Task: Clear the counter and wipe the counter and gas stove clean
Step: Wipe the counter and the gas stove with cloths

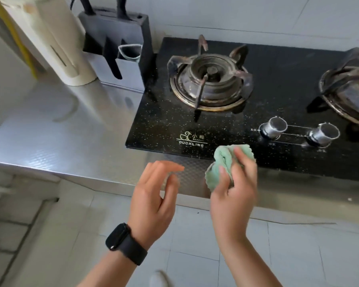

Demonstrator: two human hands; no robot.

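1. Gas stove (164, 125): black speckled glass top marked DUCKLING, set into the steel table (60, 131); taken as the landmark for all entries below.
2. Left burner (209, 81): sat on the stove's left half, with a dark, worn pan support around it.
3. Right burner (348, 90): sat on the stove's right half, partly cut off by the picture edge.
4. Two metal knobs (275, 127): stood side by side near the stove's front edge, between the two burners.
5. Green cloth (220, 162): bunched, hung over the stove's front edge, below and just left of the knobs.
6. Right hand (234, 195): in front of the stove, fingers and thumb curled round the green cloth.
7. Left hand (153, 195): over the table's front edge, just left of the stove's front left corner; fingers loosely spread, holding nothing. A black watch (124, 243) was on its wrist.
8. Knife block (114, 34): grey, with dark handles showing, stood touching the stove's back left corner.
9. White appliance (56, 44): stood on the table left of the knife block, farther from the stove.
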